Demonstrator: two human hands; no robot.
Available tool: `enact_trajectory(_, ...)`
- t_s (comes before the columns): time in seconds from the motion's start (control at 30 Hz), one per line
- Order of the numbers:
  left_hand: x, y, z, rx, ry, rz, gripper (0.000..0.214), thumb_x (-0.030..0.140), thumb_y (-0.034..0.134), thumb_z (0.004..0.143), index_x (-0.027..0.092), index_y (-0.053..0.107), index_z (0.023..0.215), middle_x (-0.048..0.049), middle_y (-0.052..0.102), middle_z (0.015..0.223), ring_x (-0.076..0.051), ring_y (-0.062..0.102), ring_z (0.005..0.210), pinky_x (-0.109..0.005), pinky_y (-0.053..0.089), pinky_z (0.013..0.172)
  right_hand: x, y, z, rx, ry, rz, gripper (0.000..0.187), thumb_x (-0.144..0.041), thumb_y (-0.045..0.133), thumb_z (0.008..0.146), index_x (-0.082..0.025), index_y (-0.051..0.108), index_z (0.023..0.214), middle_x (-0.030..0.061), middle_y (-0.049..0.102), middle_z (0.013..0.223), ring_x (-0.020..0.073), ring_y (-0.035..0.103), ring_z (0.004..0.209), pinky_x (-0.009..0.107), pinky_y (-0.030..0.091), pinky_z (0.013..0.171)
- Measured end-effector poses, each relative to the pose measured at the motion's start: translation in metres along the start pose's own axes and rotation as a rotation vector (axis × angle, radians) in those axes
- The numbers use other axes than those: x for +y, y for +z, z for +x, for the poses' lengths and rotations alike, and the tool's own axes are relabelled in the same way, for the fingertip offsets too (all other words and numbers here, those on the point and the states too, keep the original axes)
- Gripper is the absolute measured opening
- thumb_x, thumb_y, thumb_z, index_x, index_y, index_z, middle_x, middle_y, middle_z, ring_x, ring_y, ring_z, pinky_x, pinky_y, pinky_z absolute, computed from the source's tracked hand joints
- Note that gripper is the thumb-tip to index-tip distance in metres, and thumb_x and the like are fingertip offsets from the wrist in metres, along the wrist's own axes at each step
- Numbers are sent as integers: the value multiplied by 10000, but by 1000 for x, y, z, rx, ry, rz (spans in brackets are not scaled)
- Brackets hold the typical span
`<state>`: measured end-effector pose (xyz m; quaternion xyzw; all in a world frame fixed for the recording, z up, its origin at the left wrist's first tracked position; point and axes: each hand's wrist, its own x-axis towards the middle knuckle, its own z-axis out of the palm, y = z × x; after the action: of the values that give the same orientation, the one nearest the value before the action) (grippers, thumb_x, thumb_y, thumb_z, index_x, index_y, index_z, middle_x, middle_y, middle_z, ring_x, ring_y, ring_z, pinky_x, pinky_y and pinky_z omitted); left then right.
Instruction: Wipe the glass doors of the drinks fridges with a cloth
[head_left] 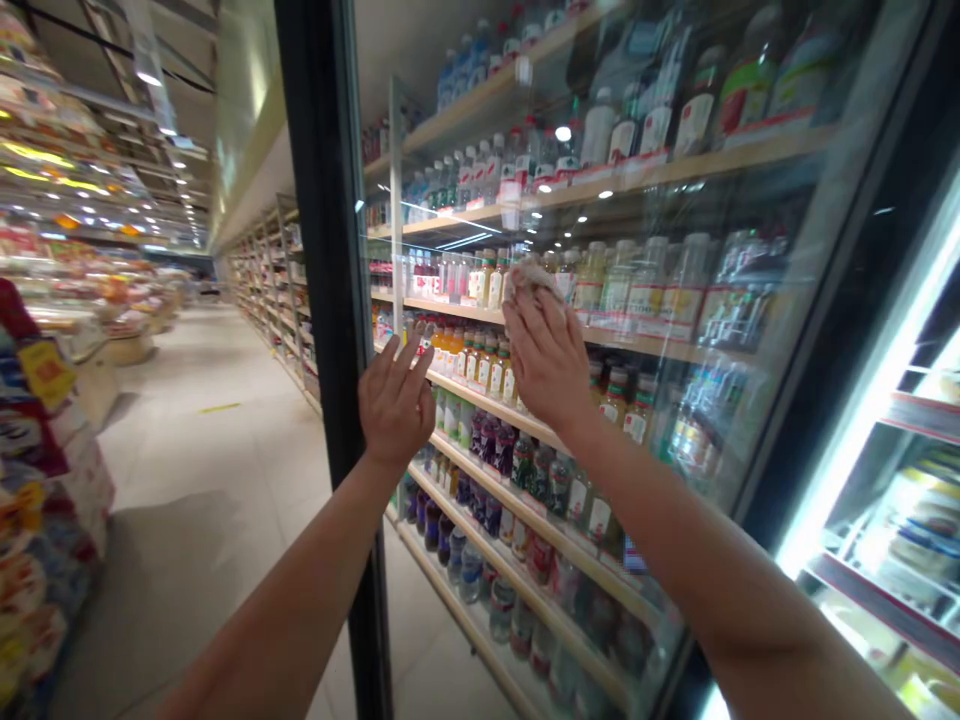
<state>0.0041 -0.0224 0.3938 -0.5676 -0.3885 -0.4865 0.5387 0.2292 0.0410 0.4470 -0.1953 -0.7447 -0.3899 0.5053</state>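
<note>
I face a tall glass fridge door (660,330) in a shop aisle. My left hand (394,402) lies flat against the glass near its black frame (324,300), fingers stretched out and apart. My right hand (546,352) presses a crumpled pale cloth (525,277) against the glass higher up, fingers laid over it. Behind the glass stand shelves of bottled drinks (495,440) in several rows.
An open fridge section with lit white strips (862,400) is at the right. A long tiled aisle (202,420) runs away on the left, lined with shelving (262,270). A stack of packaged goods (37,480) stands at the near left.
</note>
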Motion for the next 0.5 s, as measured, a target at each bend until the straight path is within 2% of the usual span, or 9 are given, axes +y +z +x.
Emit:
enact_trajectory(0.07,-1,1,-1,-1,-2,-11,561,101,513,939,225,544,1484,-112,562,1506,-291,453,1469,-468,404,1160,-16,6,-11,-57,-88,37,586,-227,442,1038,-172,349,1614,68,376,1657,268,261,1563,508,178,1308)
enact_trajectory(0.13,-2,1,-1,10,15,-15,562,94,513,936,217,544,1483,-120,566,1501,-294,449,1471,-474,411,1158,-29,11,-25,-127,-274,81,583,-235,450,1030,-188,368,1605,38,403,1645,234,289,1553,463,175,1317)
enact_trajectory(0.2,-2,1,-1,34,34,-24,557,84,515,932,206,549,1474,-131,575,1490,-296,449,1471,-480,418,1155,-31,10,-34,-138,-369,86,569,-227,449,1026,-197,395,1591,21,443,1622,206,319,1540,437,153,1323)
enact_trajectory(0.27,-2,1,-2,45,36,-47,544,78,516,932,200,560,1460,-137,582,1481,-295,455,1468,-480,427,1151,-24,5,-36,-79,-268,33,569,-204,451,1021,-202,404,1588,31,469,1603,206,339,1531,447,135,1322)
enact_trajectory(0.37,0,0,-4,63,4,-104,514,78,503,940,215,590,1428,-121,603,1462,-282,469,1459,-478,432,1153,-19,0,-40,54,-2,-77,565,-182,474,1012,-177,429,1575,71,475,1596,241,329,1538,464,146,1309)
enact_trajectory(0.4,0,-1,-6,65,-10,-123,505,79,496,944,222,599,1417,-113,611,1454,-277,472,1457,-477,432,1154,-22,0,-44,65,21,-90,566,-179,484,1007,-168,436,1571,76,477,1594,248,319,1542,461,144,1308)
enact_trajectory(0.43,1,-2,-9,67,-25,-138,498,80,488,947,227,608,1408,-107,617,1448,-274,473,1456,-479,431,1156,-27,1,-50,47,-16,-82,570,-180,490,1003,-166,437,1570,73,484,1589,245,314,1544,452,134,1311)
enact_trajectory(0.5,2,-3,-17,60,-57,-149,489,88,482,952,229,618,1401,-100,622,1443,-273,466,1462,-483,424,1165,-37,3,-65,-55,-214,-21,572,-194,488,1001,-190,437,1571,42,502,1578,212,330,1535,424,99,1323)
